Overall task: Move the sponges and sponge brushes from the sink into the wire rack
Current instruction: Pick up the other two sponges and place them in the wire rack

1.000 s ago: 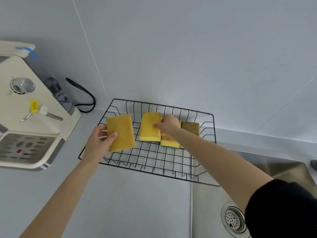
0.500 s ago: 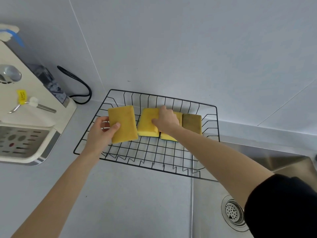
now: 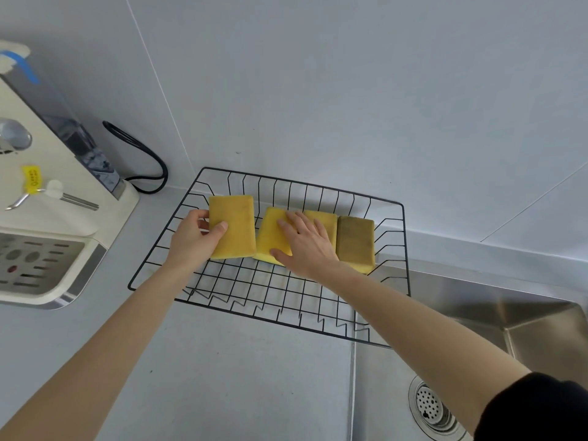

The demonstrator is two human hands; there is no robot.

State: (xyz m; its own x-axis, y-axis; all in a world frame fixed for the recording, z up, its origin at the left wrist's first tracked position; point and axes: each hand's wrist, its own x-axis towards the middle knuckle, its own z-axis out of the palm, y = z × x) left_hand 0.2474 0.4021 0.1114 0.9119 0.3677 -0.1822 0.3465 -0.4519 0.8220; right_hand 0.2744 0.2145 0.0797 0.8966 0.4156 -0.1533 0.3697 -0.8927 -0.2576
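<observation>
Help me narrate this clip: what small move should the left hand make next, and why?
Probably let go. The left hand grips the leftmost yellow rectangular sponge, which already seems to rest in the black wire rack beside three others, while the right hand lies flat on its neighbour.

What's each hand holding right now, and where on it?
Left hand grips the leftmost sponge by its left edge, thumb on top. Right hand lies flat, fingers spread, on the second sponge, not gripping it.
</observation>
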